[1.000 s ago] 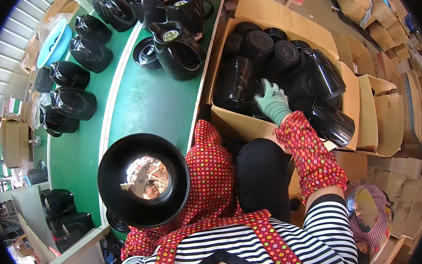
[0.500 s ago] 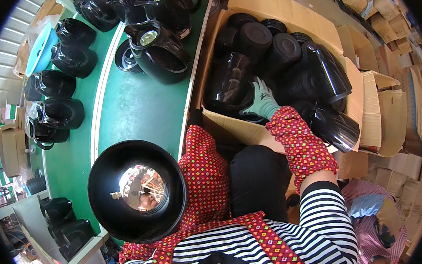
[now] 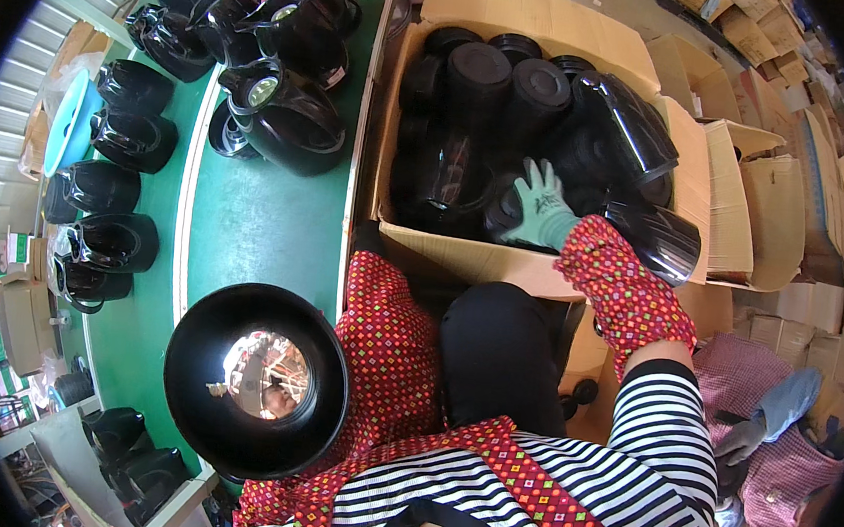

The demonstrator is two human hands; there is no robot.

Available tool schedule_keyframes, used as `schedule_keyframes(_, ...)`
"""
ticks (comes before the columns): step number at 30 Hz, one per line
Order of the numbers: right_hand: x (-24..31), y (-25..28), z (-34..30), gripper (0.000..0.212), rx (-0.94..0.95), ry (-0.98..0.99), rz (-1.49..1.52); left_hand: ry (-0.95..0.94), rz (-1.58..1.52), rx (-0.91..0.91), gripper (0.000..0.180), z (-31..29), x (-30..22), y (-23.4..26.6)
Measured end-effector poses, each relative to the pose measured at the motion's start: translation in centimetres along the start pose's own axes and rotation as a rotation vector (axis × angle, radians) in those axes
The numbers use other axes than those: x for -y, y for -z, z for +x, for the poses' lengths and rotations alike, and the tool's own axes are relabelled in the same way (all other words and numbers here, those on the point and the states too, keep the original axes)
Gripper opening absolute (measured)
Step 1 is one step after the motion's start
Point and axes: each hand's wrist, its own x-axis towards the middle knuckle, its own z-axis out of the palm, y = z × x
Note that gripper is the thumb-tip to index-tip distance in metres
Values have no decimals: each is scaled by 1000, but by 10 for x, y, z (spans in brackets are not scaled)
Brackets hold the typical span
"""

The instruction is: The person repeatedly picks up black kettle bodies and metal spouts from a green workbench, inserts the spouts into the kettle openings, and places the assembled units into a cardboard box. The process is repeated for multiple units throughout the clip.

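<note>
The right hand (image 3: 544, 211), in a pale green fabric glove, is open with fingers spread, just inside the near edge of a large open brown cardboard carton (image 3: 473, 258). It is over a dark cylindrical piece (image 3: 503, 206); whether it touches, I cannot tell. The left hand is hidden, so its state cannot be told. Left of the carton and nearer the body, a wide, round, hollow black shell (image 3: 193, 384) faces mouth up, with a shiny round area inside.

Black cylinders (image 3: 541, 85) crowd the carton wall to wall, leaving little open room; a glossy black cylinder (image 3: 666, 247) leans across its right near corner. Close along the carton's left side runs the pale edge of a green-topped table (image 3: 269, 235), bare between the shell and a glossy black handled jug (image 3: 298, 130). Right of the carton, near the body, is another person (image 3: 738, 377) in checked clothing.
</note>
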Motion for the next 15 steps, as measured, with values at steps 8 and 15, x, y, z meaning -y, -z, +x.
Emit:
schedule_keyframes(8, 46, -6, 7, 126, 63, -160, 200, -41, -27, 27, 61, -4, 0, -5)
schedule_keyframes(15, 24, 26, -20, 99, -384, -270, 438, -113, -96, 99, 58, -8, 0, -15)
